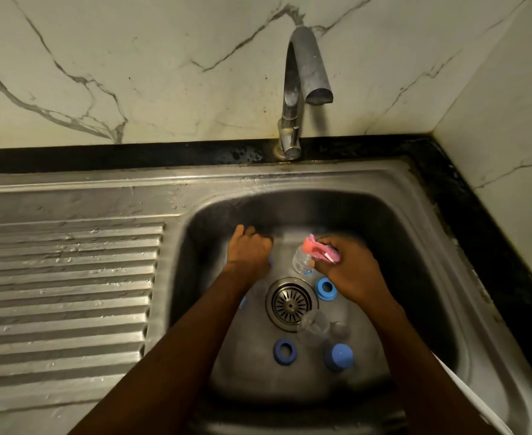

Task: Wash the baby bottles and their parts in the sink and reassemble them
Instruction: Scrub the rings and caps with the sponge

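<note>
1. We saw a small clear plastic baby bottle (301, 262) down in the basin. It was tilted, just behind the drain, and touched our right hand (352, 274).
2. Our right hand was clamped round a pink sponge (316, 247). The sponge's end lay against the top of the bottle, and one fingertip touched the bottle's lower side.
3. Our left hand (249, 251) was apart from the right, low at the back left of the basin. Its knuckles were up and its fingers curled downward. A sliver of blue showed at its edge, and we could not tell whether it gripped anything.
4. A blue plastic screw ring (325, 289) lay flat just beside the right hand, near the drain's right rim.
5. A second blue ring (285, 352) lay flat on the near side of the drain, with a blue domed cap (340, 356) to its right.
6. Between the drain and that cap lay some clear plastic parts (313, 328), too blurred for us to name.
7. A round metal drain strainer (289, 304) sat in the middle of the floor of the stainless steel sink (415, 233).
8. A ribbed steel drainboard (63, 277), spotted with drops, stretched off to the left.
9. A curved metal tap (308, 64) stood behind the basin on a black counter edge (132, 155), before a white veined marble wall (164, 73).
</note>
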